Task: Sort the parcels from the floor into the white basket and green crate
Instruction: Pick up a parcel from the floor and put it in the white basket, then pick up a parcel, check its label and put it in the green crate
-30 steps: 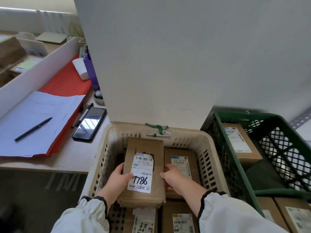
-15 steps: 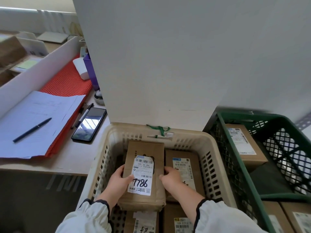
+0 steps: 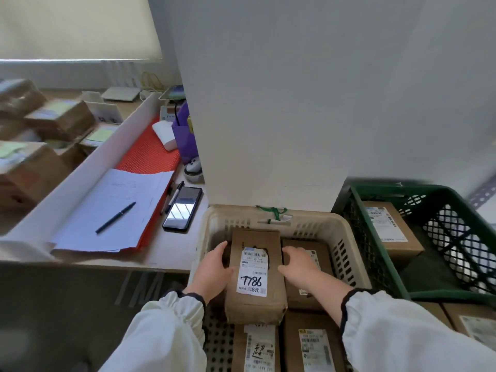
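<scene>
Inside white basket [image 3: 308, 219], parcel 7786 [image 3: 255, 272] sits atop other parcels [image 3: 311, 345]; left hand [image 3: 212, 271] flat against its 9 o'clock side, right hand [image 3: 298, 267] loosely spread at 3 o'clock, so placement looks finished and next needs release, then another floor parcel.

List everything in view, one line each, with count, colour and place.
white basket: one, cream, bottom centre.
green crate: one, dark green, right of basket.
7786 parcel: one, brown, in basket, between hands.
other basket parcels: three visible, brown, around it.
crate parcel: one, brown, inside crate.
phone: one, black, on desk.
pen: one, dark, on papers.
papers: one stack, white, desk left.
left hand: at 7786 parcel's left side.
right hand: at its right side.
</scene>
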The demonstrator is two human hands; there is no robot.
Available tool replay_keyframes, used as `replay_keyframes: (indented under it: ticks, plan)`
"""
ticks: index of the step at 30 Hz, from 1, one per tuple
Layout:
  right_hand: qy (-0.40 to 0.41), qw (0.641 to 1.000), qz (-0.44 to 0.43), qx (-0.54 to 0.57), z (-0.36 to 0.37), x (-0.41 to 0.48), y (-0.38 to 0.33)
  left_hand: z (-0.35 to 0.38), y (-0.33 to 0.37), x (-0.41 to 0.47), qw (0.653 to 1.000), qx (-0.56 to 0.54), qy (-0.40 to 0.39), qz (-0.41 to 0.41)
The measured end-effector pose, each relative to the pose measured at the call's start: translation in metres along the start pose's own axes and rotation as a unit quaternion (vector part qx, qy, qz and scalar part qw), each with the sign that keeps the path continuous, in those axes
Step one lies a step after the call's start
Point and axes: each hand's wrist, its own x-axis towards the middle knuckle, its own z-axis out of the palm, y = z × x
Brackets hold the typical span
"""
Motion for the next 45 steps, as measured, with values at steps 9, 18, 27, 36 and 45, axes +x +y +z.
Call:
replay_keyframes:
  ticks: [9, 18, 27, 36, 45]
  plan:
    - [-0.030, 0.990, -0.031, -0.131, -0.021, -0.099, -0.011, -0.041, 0.017, -0.076, 0.997, 0.052, -0.055, 0.026]
    - [-0.024, 0.989, -0.068, -0.131, -0.012, -0.147, -0.058, -0.100, 0.007, -0.132, 0.997, 0.032, -0.072, 0.014]
    - [-0.070, 0.961, -0.237, -0.125, 0.023, -0.177, -0.170, -0.164, -0.031, -0.201, 0.997, -0.044, 0.026, -0.064]
    - [-0.172, 0.890, -0.386, -0.171, 0.105, -0.260, -0.229, -0.177, -0.103, -0.353, 0.955, -0.079, 0.184, -0.219]
    - [-0.309, 0.729, -0.550, -0.265, 0.219, -0.440, -0.236, -0.133, -0.161, -0.592, 0.833, -0.159, 0.341, -0.407]
